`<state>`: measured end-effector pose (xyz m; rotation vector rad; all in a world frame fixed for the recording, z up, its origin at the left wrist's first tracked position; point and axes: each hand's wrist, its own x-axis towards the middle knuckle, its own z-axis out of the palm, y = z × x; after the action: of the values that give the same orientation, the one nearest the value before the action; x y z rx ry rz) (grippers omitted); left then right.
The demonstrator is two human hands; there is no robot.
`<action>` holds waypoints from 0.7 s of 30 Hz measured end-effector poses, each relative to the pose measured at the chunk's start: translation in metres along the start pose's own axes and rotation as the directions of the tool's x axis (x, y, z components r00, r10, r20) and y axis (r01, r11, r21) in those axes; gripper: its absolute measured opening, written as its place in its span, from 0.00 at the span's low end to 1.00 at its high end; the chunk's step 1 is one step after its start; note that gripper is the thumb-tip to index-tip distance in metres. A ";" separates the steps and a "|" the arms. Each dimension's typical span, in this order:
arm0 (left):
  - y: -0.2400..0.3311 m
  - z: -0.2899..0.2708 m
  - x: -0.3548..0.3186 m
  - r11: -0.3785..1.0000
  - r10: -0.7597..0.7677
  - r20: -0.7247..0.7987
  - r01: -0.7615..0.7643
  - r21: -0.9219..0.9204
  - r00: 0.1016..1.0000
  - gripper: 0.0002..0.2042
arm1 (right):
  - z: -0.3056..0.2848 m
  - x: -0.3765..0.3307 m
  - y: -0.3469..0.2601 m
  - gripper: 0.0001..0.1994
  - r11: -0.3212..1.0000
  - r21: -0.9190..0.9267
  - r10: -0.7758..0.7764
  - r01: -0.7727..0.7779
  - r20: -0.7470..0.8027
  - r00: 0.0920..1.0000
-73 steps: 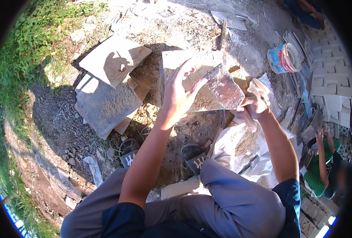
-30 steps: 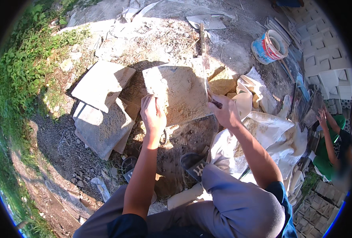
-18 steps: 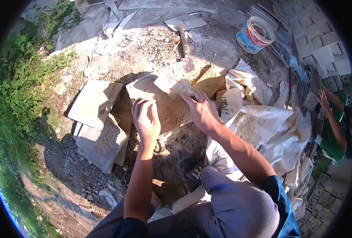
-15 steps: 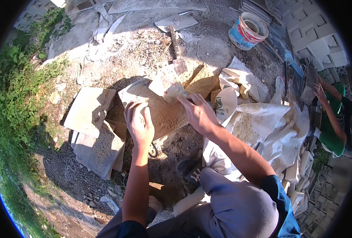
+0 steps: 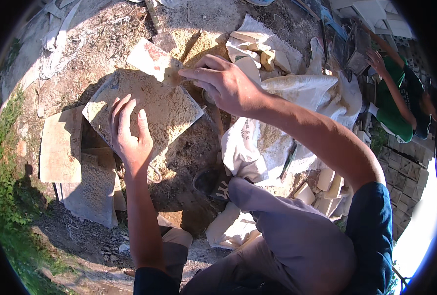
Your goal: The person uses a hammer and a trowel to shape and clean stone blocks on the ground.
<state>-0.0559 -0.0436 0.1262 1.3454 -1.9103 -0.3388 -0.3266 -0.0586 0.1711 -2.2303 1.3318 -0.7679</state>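
Over ground: spreading left hand above left edge of board, pinching plate in right hand; expecting stiff, light handling, best gripped at corner.

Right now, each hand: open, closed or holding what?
Left hand: open, over the sandy slab's edge.
Right hand: closed, pinching a corner of the red-patched plate.

Slab partly hidden; tool cut off

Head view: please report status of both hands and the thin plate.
Right hand grips thin plate. Left hand open at sandy slab. White sack beneath right forearm.
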 end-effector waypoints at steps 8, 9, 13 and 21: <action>0.015 0.000 -0.027 0.996 -0.054 0.109 0.046 0.071 0.993 0.17 | -0.047 -0.041 0.006 0.17 0.989 -0.120 0.068 -0.092 -0.190 0.979; 0.024 -0.001 -0.033 0.997 -0.044 0.130 0.036 0.062 0.991 0.18 | -0.050 -0.053 0.004 0.17 0.990 -0.119 0.047 -0.073 -0.206 0.977; 0.065 -0.005 -0.053 0.999 0.053 0.213 -0.053 -0.005 0.976 0.20 | -0.055 -0.118 0.006 0.16 0.958 -0.047 0.270 -0.284 -0.195 0.943; 0.098 -0.016 -0.099 0.992 0.084 0.295 -0.108 0.066 0.952 0.25 | -0.028 -0.216 0.018 0.19 0.932 -0.178 0.273 -0.316 -0.227 0.935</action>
<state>-0.0966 0.0876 0.1535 1.3062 -2.2479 -0.4350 -0.4403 0.1237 0.1293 -2.0744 1.8766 -0.7825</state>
